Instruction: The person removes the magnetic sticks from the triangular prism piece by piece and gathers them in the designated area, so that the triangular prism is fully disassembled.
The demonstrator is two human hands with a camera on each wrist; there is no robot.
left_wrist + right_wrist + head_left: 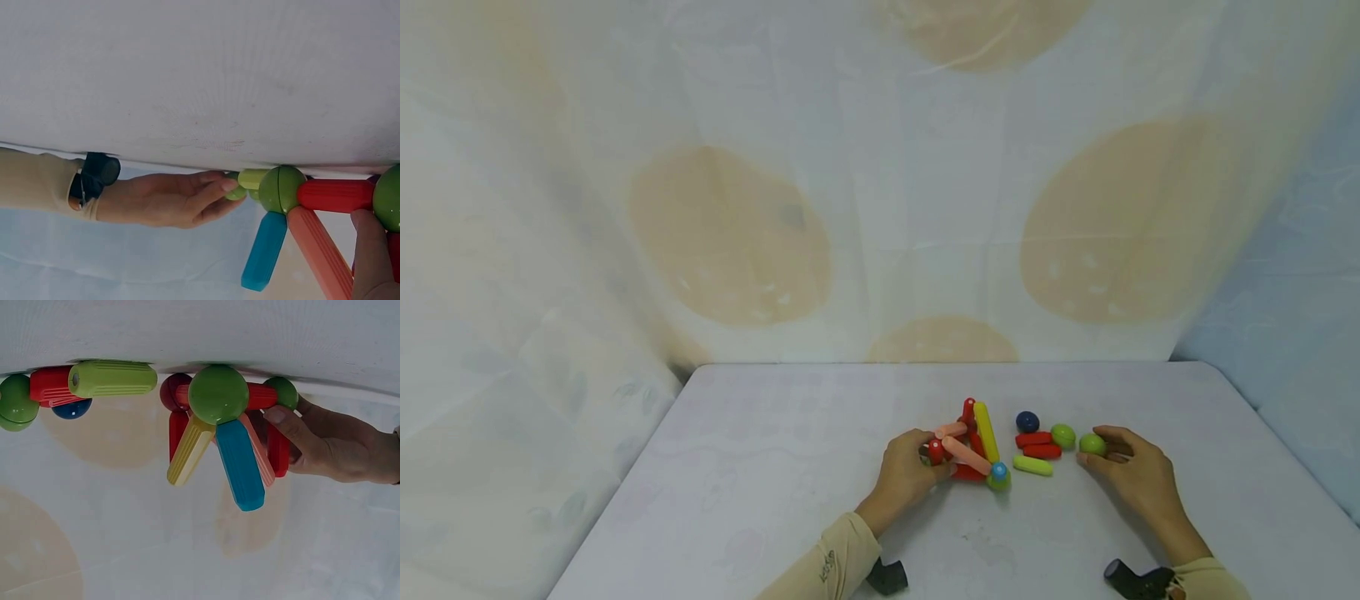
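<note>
A person sits at a pale bench (775, 467) draped in a light cloth, both hands low in the centre of the head view; the left hand (906, 475) rests against a small built frame of sticks and balls (972, 450), its grip curled round the frame's left corner, where the fingers pinch a red ball (935, 451); a yellow stick (986, 432) slants along the frame's right side down to a blue-and-green ball (997, 475) at its lower right corner, and a pink stick (964, 455) crosses the middle; in the right wrist view the same frame appears upside down, a green ball (218, 394) at its near corner with a blue stick (240, 465) and the yellow stick running from it, and the left hand's fingers (294, 434) closed on its far side.

The right hand (1131, 471) lies to the right of the frame, well apart from it; its grip pinches a green ball (1092, 444) between thumb and fingertips, the ball on the bench at the hand's left edge; the left wrist view shows those fingers (209, 194) wrapped about it.

Between the two hands lie loose pieces: a dark blue ball (1027, 422), two red sticks (1037, 445) side by side, another green ball (1063, 436) touching their right end, and a lime stick (1033, 465) just below them.
</note>
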